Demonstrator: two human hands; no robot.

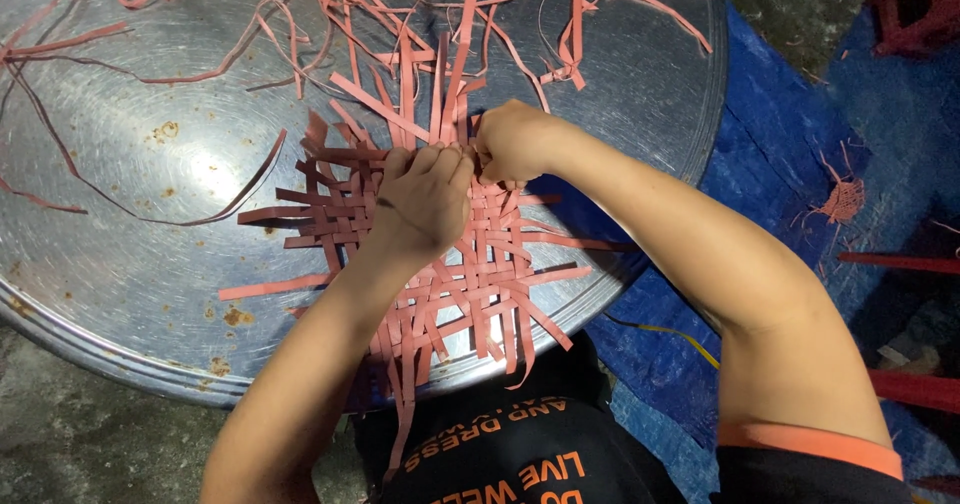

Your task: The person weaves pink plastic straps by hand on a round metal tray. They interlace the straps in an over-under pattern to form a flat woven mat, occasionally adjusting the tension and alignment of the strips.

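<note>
- The woven mat of flat pink strips lies on the near right part of a round metal tabletop, its loose ends fanning out on every side, some hanging over the near edge.
- The left hand rests palm down on the middle of the weave, fingers curled at the far edge, where they press on the strips.
- The right hand sits just beside it, touching it at the fingertips; it is closed, pinching a strip at the mat's far edge.
- Upright strips run away from the hands toward the far side of the tabletop.
- Loose pink strips lie scattered across the far part of the tabletop; one long thin curl lies to the left of the mat.
- The tabletop shows small rust spots and a bright glare near its middle.
- A blue tarp covers the floor to the right, with a small tangle of pink scraps on it.
- A dark red block sits at the far right corner.
</note>
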